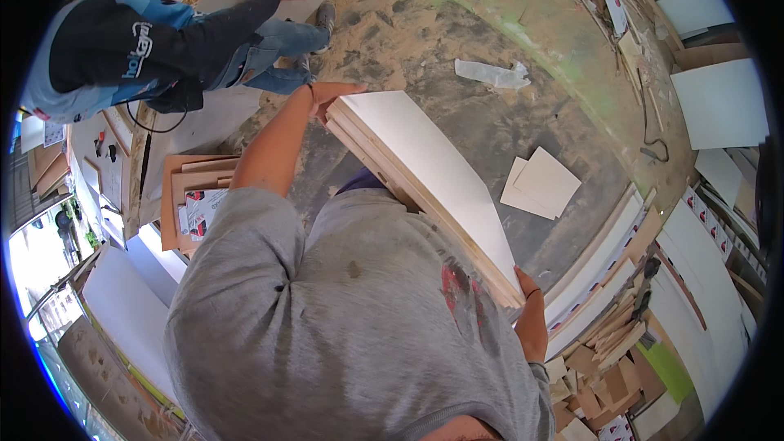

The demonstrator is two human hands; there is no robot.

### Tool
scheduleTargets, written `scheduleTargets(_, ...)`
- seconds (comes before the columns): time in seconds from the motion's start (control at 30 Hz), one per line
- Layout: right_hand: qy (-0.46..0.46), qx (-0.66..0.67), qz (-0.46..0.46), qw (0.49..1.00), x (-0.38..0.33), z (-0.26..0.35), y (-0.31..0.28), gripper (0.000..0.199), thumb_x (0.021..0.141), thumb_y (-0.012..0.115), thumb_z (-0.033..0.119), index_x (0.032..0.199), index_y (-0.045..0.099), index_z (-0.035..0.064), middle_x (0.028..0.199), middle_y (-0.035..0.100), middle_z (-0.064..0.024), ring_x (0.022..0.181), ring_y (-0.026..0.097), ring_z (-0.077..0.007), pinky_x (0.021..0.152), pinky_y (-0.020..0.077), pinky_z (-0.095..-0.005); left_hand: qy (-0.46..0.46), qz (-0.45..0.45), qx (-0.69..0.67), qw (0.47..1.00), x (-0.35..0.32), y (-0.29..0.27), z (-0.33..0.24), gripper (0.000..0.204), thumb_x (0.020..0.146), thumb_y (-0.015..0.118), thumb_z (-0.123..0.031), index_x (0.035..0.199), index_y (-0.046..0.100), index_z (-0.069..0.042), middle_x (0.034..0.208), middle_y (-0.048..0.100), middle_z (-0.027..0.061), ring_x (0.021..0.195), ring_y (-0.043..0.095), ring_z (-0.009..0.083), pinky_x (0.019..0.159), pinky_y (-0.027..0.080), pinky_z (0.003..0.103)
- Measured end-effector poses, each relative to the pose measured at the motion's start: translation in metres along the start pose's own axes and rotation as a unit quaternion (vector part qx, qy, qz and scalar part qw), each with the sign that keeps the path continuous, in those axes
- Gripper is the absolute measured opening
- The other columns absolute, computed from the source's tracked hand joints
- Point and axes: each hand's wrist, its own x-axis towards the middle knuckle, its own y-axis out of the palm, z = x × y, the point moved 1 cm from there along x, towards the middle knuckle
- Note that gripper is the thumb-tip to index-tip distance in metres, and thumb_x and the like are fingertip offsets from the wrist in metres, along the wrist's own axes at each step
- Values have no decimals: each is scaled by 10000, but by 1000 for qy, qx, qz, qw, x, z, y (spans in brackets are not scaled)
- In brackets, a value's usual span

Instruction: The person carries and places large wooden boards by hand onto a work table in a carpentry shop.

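A stack of white-faced boards (437,163) with pale wooden edges is held slantwise against my front. My left hand (328,96) grips its far left end, with the fingers partly hidden behind the boards. At the near right end, my right hand (529,284) is closed round the corner. Most of its fingers are out of sight under the stack. The white top face looks up, and the layered edges face my grey shirt.
A co-worker (171,49) stands at the far left beside a workbench (135,171). Two pale panels (543,184) and a crumpled plastic piece (492,73) lie on the dusty floor. Wood offcuts (608,367) are heaped at the right, near leaning white sheets (723,102).
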Motion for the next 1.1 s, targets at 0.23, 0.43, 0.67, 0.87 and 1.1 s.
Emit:
scheduleTargets(0.23, -6, 199, 0, 980, -32, 19, -16, 447, 877, 427, 373, 1111, 512, 2, 980, 593, -122, 826, 590, -220, 737, 462, -352, 201, -125, -166, 957, 22, 21, -2, 805, 669, 526, -670, 1131, 496, -11, 961, 544, 127, 935, 497, 223, 823, 383, 338)
scheduleTargets(0.43, -53, 412, 22, 909, -36, -8, -17, 860, 702, 411, 708, 1174, 447, -11, 1110, 535, -148, 1009, 527, -258, 860, 414, -395, 198, -118, -190, 954, 27, 22, -9, 804, 691, 548, -617, 1212, 430, -16, 1099, 495, 123, 1013, 459, 220, 888, 321, 328)
scheduleTargets(0.67, -154, 483, -29, 861, -54, -1, -10, 953, 636, 395, 783, 1178, 453, 1, 1170, 501, -139, 1076, 469, -285, 914, 360, -415, 200, -36, -172, 964, 15, 27, -24, 862, 698, 561, -587, 1280, 329, 6, 1239, 418, 117, 1101, 418, 210, 924, 304, 311)
scheduleTargets(0.87, -137, 500, -33, 854, -38, -24, -20, 957, 635, 403, 780, 1213, 428, 18, 1218, 459, -148, 1122, 421, -292, 950, 308, -434, 189, -27, -193, 962, 16, 20, -19, 973, 641, 480, -740, 1241, 367, 17, 1168, 472, 114, 1049, 452, 228, 875, 352, 328)
scheduleTargets(1.1, -176, 563, -11, 807, -48, -14, -3, 924, 705, 365, 735, 1275, 330, 9, 1245, 410, -183, 1131, 404, -301, 938, 317, -440, 252, -191, -370, 874, 53, 9, 10, 655, 783, 386, -640, 1019, 534, -48, 948, 577, 109, 846, 549, 231, 780, 415, 340)
